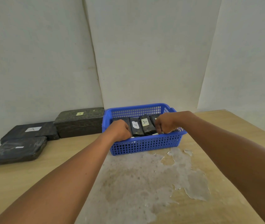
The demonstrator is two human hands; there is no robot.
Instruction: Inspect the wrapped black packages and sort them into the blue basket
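Note:
A blue basket (146, 145) stands on the table near the wall, holding several small black wrapped packages side by side. Two of them show white labels: one (136, 126) left of centre, one marked "A" (146, 124) beside it. My left hand (120, 130) reaches over the basket's front rim, fingers curled on the leftmost package, which it hides. My right hand (165, 122) is curled on the rightmost package (153, 118) in the row. Both hands are inside the basket, flanking the row.
Three larger black wrapped packages lie left of the basket: a thick box (80, 122) against the wall, a flat one (31, 130) with a white label, and another flat one (17, 150) nearest the table's left edge. The wooden tabletop (144, 183) has worn, peeling patches in front.

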